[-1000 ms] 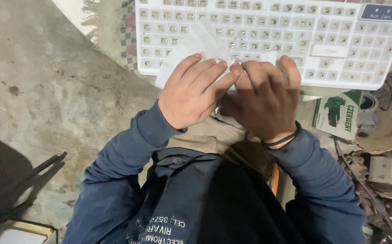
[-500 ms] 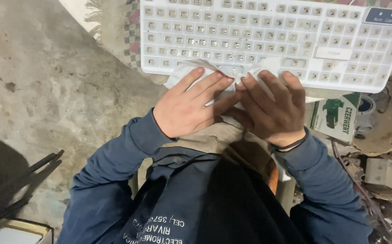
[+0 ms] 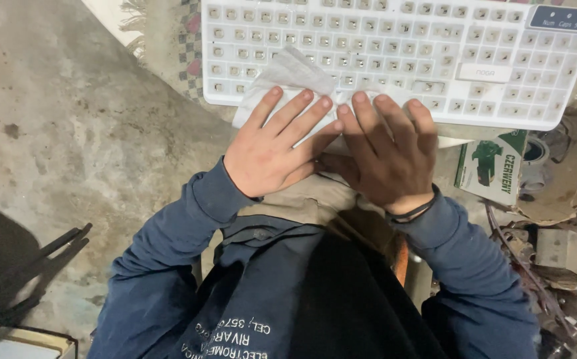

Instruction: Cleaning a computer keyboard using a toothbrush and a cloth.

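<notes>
- Left hand [image 3: 270,154]: palm down, fingers spread flat, pressing a white wipe [image 3: 288,80]; nothing clasped.
- Right hand [image 3: 387,156]: palm down beside it, fingers straight, tips on the same wipe; open, flat.
- Wipe lies over the near edge of the white keyboard [image 3: 395,53], toward its left corner.
- Keyboard lacks keycaps; rests above the person's lap.

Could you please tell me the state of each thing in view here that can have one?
White plastic keyboard: keycaps off, bare switch posts showing, front edge toward the person.
White crumpled tissue: spread over the keyboard's near edge, pressed under both hands.
Left hand: flat, fingers spread on the tissue.
Right hand: flat, fingers together beside the left.
Green and white cardboard box: closed, lying flat.
</notes>
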